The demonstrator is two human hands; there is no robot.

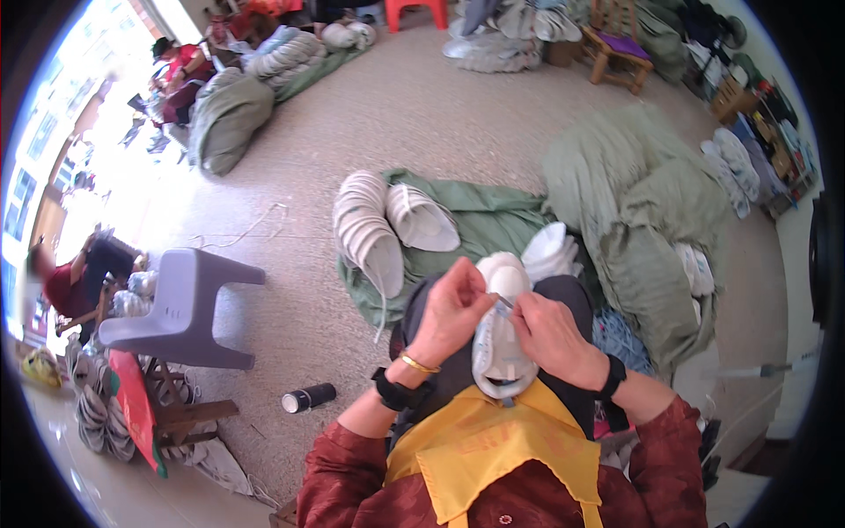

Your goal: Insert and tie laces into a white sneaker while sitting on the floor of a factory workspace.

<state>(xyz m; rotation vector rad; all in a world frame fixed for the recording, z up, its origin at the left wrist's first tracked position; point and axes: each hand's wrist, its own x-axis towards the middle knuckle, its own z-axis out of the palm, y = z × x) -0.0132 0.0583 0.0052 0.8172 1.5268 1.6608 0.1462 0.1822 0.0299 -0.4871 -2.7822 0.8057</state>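
Observation:
A white shoe (502,348) rests on my lap, its rounded toe (504,271) pointing away from me and its opening toward me. Above its middle, my left hand (451,312) and my right hand (554,339) face each other with fingertips pinched close together. Between them shows a short, thin dark piece, too small to name. My right fingers seem to grip it; what the left fingers pinch is hidden. A yellow apron (493,449) covers my lap behind the shoe.
Nested white shoe uppers (365,224) lie on a green cloth (475,207) ahead, with more white pieces (550,253) near my knee. A large green sack (634,194) stands right. Left are a grey plastic chair (180,299) and a black cylinder (308,398). Two people sit farther left.

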